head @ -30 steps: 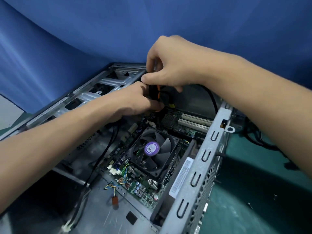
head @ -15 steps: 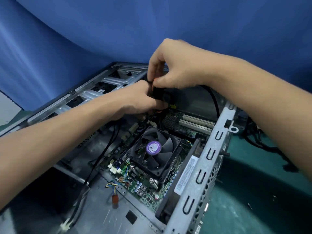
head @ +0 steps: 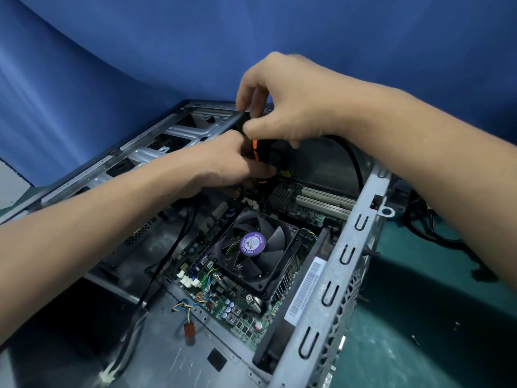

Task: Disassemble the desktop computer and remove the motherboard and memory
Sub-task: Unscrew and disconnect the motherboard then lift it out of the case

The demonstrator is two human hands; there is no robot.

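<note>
- Two hands on one tool: the left hand point(head: 223, 166) wraps the lower part of the screwdriver point(head: 262, 152), and the right hand point(head: 288, 107) pinches the top of its black-and-orange handle from above.
- Screwdriver stands roughly upright, shaft pointing down at the far end of the motherboard point(head: 246, 312). I cannot see the tip, it is lost among dark parts.
- Motherboard lies flat inside the computer case point(head: 345, 259), which has its open side up.
- CPU fan point(head: 253, 245) sits mid-board, with a black frame and a round purple label, nearer to me than the hands.
- White expansion slots point(head: 326, 198) run along the far right of the board, with a small finned heatsink point(head: 281, 194) just beside them, below the hands.
- Blue slots point(head: 200, 264) lie left of the fan. I cannot tell if memory sits in them.
- Black cable point(head: 165, 264) runs from under the left forearm down toward the near end of the case.
- Thin coloured wires point(head: 184, 306) end in a reddish plug point(head: 190, 330) lying on the case floor, near the board's near corner.
- Barcode sticker point(head: 306, 289) is on the inner bracket beside the right case wall.
- Case rests on the green worktop point(head: 419, 345). Loose black cables point(head: 436, 233) lie on it right of the case, partly hidden by the right forearm.
- Blue backdrop point(head: 112, 65) hangs behind everything.
</note>
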